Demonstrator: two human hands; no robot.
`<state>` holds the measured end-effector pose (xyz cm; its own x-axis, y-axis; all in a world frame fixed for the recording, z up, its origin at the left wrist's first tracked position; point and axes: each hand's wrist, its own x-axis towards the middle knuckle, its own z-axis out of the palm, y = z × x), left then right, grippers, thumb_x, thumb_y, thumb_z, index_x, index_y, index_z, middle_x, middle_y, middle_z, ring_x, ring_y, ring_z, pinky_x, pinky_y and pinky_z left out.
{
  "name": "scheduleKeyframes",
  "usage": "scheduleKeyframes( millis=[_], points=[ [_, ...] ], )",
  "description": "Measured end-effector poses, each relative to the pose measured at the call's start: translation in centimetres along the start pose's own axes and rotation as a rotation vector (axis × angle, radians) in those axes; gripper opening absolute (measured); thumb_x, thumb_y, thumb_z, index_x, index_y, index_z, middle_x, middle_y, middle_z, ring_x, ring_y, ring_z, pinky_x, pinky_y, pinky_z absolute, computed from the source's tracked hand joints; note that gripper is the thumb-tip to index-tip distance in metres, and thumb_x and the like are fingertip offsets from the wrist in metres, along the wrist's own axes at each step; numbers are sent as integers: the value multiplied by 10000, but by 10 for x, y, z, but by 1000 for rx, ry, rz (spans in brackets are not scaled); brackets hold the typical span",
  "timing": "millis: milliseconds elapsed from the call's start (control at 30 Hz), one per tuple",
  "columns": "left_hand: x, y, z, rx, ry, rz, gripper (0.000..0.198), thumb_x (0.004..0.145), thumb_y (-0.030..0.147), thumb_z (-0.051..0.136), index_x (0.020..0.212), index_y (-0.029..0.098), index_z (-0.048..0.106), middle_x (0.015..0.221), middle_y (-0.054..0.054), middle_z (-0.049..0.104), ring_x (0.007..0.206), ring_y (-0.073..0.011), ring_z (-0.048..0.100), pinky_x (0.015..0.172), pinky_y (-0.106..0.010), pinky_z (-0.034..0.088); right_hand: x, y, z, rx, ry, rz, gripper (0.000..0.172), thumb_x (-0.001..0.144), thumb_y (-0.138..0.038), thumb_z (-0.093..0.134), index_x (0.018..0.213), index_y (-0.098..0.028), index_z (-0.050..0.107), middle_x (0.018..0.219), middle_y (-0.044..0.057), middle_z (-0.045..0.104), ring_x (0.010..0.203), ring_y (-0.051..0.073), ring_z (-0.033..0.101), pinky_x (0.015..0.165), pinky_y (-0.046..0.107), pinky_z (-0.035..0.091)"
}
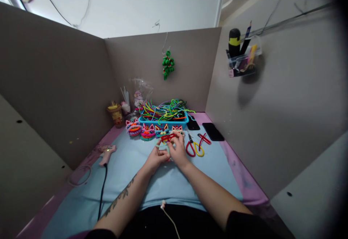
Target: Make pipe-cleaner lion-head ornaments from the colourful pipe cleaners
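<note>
In the head view, a small fuzzy-wire piece [167,137], red on top with a pale green strand at its left, is held above the middle of a light blue cloth [212,173]. It is pinched between the thumb and fingers of the right hand [178,149] and steadied by the left hand [157,155], whose thumb and fingers are closed about its lower left side; the exact fingertip contact is too small to be made out.

Just beyond the hands, 4 fuzzy figures [147,133] are lined up, the rightmost partly hidden by the right hand. Behind them, a heap of coloured strands [163,112] is held in a blue tray [181,123]. To the right, 1 pair of scissors [191,141] is laid near a red-handled tool [205,139] and a dark phone [213,132]. At the left, 1 pink glue gun [108,154] is set down. A green ornament [168,65] is hung on the back panel [133,57].
</note>
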<state>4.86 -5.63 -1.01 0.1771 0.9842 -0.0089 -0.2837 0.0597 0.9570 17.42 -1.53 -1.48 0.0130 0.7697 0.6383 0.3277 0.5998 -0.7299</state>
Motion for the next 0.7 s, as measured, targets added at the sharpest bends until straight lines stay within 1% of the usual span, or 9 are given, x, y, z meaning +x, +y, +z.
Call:
scheduleKeyframes(
  millis=[167, 300, 400, 467, 500, 567, 633, 667, 700],
  points=[
    [-8, -3, -7, 81, -312, -162, 1030, 583, 227, 789, 1416, 220, 184, 673, -13, 651, 516, -118, 584, 525, -217, 433, 8, 11, -2, 127, 95, 145, 125, 786, -295, 535, 709, -197, 528, 1169, 110, 433, 1153, 234, 418, 859, 363, 447],
    [-17, 4, -10, 133, -552, -302, 867, 577, 227, 797, 1341, 217, 387, 674, -26, 656, 518, -130, 594, 533, -237, 445, 11, 16, -4, 184, 114, 213, 161, 765, -331, 556, 693, -187, 546, 1156, 122, 433, 1119, 241, 443, 786, 342, 466],
    [-18, 7, -13, 108, -552, -314, 710, 562, 277, 804, 1212, 177, 536, 693, -52, 669, 539, -146, 608, 526, -234, 430, 13, 17, -4, 274, 104, 278, 209, 737, -366, 579, 639, -190, 524, 1064, 102, 506, 1082, 237, 473, 758, 325, 460],
    [-13, 5, -16, 57, -418, -222, 531, 580, 360, 782, 1035, 133, 632, 624, -50, 646, 483, -131, 573, 473, -217, 380, 14, 17, -4, 431, 59, 408, 236, 721, -398, 587, 629, -196, 504, 891, 63, 567, 937, 213, 545, 689, 310, 459],
    [-10, 4, -18, 13, -302, -130, 451, 603, 429, 751, 920, 123, 655, 536, -25, 600, 415, -102, 510, 439, -209, 338, 15, 17, -4, 533, 22, 497, 238, 709, -408, 595, 641, -199, 504, 807, 39, 577, 844, 196, 567, 645, 298, 453],
    [-1, 2, -23, -62, 35, 83, 371, 658, 496, 682, 742, 138, 624, 449, 23, 505, 377, -67, 412, 425, -199, 289, 16, 16, -4, 726, -56, 679, 234, 665, -409, 631, 679, -201, 523, 712, 4, 589, 704, 166, 576, 570, 270, 432],
    [6, 1, -26, -3, 380, 245, 299, 672, 438, 687, 736, 159, 601, 474, 45, 483, 425, -67, 410, 454, -194, 306, 16, 15, -4, 848, -104, 801, 246, 611, -382, 678, 716, -200, 551, 704, -6, 616, 655, 151, 578, 540, 250, 421],
    [8, 2, -27, 38, 509, 287, 289, 651, 415, 707, 747, 164, 602, 535, 38, 515, 478, -75, 446, 482, -195, 335, 16, 14, -4, 882, -116, 835, 254, 592, -366, 696, 724, -198, 560, 707, -6, 628, 645, 146, 579, 533, 243, 420],
    [9, 3, -27, 76, 582, 310, 293, 636, 400, 720, 784, 171, 611, 624, 23, 560, 556, -89, 496, 527, -200, 373, 16, 13, -4, 906, -124, 855, 257, 582, -354, 708, 727, -196, 566, 706, -7, 636, 637, 141, 579, 527, 238, 420]
  ],
)
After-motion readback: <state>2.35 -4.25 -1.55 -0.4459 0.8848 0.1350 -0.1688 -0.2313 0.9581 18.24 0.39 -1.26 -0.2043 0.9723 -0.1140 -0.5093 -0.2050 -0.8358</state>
